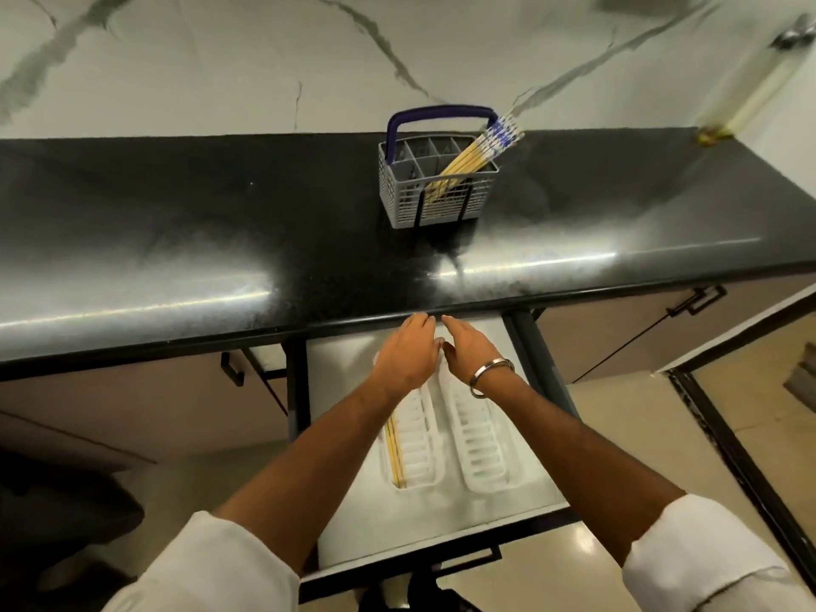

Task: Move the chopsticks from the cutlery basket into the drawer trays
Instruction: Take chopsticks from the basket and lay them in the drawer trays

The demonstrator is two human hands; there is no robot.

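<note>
Fingers of both hands lie straight and relaxed, holding nothing: the left hand (408, 357) and the right hand (470, 346) hover side by side over the far end of the open drawer (525, 483), just under the edge of the black counter (221, 240). Most of the chopsticks (474, 159) stand well beyond the fingers, leaning in the right-hand compartments of the grey cutlery basket (435, 187), which sits on the counter behind the drawer. A few yellow sticks (394, 452) already lie in the left tray (413, 452), nearer the person than the fingertips and partly hidden under the left forearm. The right tray (481, 443) beside it appears to hold none.

By my reading, the task is between deliveries: some sticks are placed and the hands are free. The next move calls for reaching up and over the counter edge to the basket, pinching a small bundle near its patterned upper ends and lifting it clear of the blue handle (435, 117). A metal bangle (490, 375) circles the right wrist.
</note>
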